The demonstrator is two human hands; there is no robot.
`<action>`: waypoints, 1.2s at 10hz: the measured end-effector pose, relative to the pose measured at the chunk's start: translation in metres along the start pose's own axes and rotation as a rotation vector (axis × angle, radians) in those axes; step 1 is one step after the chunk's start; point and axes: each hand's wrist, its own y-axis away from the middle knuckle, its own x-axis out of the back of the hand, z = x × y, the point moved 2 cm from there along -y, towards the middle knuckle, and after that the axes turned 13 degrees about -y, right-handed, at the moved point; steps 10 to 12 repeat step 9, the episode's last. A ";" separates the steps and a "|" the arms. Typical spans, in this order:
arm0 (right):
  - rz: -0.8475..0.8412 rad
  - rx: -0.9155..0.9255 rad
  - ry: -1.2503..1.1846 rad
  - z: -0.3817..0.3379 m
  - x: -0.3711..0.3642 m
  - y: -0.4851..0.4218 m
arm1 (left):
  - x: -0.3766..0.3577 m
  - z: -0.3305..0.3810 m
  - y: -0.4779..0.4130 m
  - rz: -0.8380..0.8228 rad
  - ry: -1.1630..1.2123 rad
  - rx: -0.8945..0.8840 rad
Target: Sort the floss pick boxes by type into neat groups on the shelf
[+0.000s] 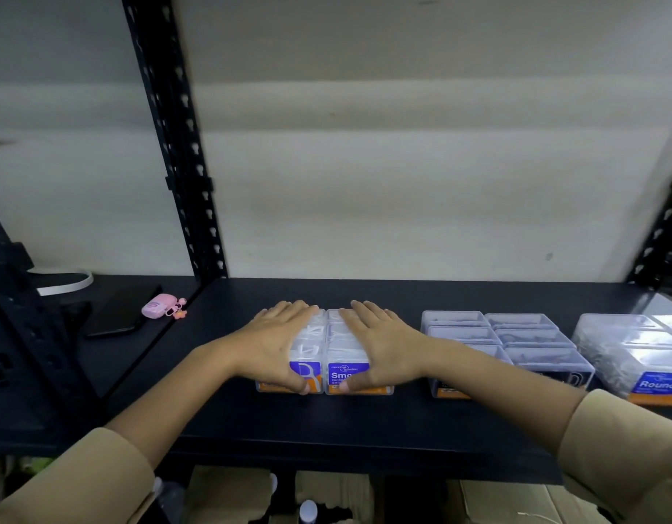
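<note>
A block of clear floss pick boxes point(336, 344) with blue and orange "Smooth" labels stands in two rows at the middle of the black shelf point(326, 421). My left hand point(279, 340) lies flat on the block's left side, thumb down on its front face. My right hand point(379, 344) lies flat on the right side, thumb on the front label. To the right stands a second group of clear boxes point(515, 342), and at the far right a group with "Round" labels point(640, 357).
A pink case with a charm point(158, 305), a dark phone point(119, 315) and a white curved thing point(64, 283) lie on the neighbouring shelf at left. A black upright post point(179, 145) stands behind. Cardboard boxes point(515, 501) sit below the shelf.
</note>
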 end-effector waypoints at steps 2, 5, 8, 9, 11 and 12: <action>-0.025 -0.025 -0.015 -0.001 0.000 0.000 | -0.004 0.002 0.001 -0.043 -0.018 0.039; -0.041 -0.027 0.002 -0.001 -0.001 0.000 | -0.003 0.005 0.001 -0.077 -0.051 0.043; -0.013 0.012 0.074 -0.004 0.002 0.005 | 0.008 0.010 0.009 -0.158 -0.032 0.117; 0.126 0.099 -0.011 -0.007 0.005 0.018 | 0.018 0.021 0.016 -0.043 0.029 0.112; 0.126 0.099 -0.011 -0.007 0.005 0.018 | 0.018 0.021 0.016 -0.043 0.029 0.112; 0.126 0.099 -0.011 -0.007 0.005 0.018 | 0.018 0.021 0.016 -0.043 0.029 0.112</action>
